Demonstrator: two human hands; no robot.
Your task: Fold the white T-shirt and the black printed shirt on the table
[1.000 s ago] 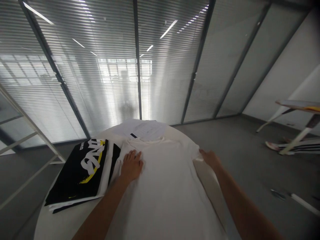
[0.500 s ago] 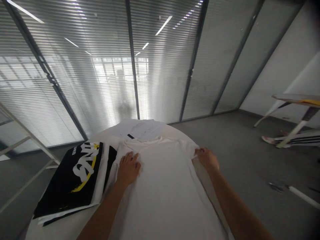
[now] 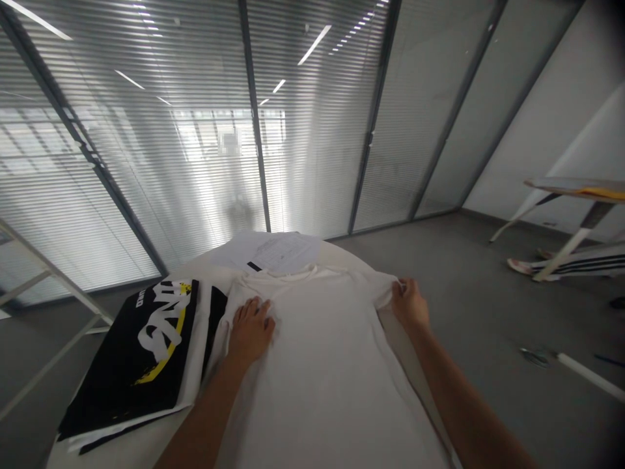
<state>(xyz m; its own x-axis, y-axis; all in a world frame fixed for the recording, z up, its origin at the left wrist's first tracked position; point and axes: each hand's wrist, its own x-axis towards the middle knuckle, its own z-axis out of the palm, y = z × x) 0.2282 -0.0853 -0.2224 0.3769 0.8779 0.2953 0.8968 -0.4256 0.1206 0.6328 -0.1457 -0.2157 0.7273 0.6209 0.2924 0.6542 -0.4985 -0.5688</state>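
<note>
Left hand flat on white shirt, palm down, fingers a bit spread, pressing near the shoulder on that side, not gripping. Right hand has thumb and fingers clamped on the end of the sleeve, drawn out to the side. Hands well apart, shirt body lying between them and running back toward the person, neckline just ahead of the left hand. Some creases under and around the left hand, long fold down the side edge near the right forearm.

Shirt sits on round table, under both hands. Left of the left hand: stack of folded clothes, black on top with white lettering and a yellow stroke, near the forearm. Beyond the left hand, past the neckline: papers, print too small to read, black strip at the near edge. Right of the right hand, down on floor: metal tool, blurry, and white rod. Farther out past the right hand: second table, striped trouser leg below it. Far ahead of both hands: blinds behind glass.
</note>
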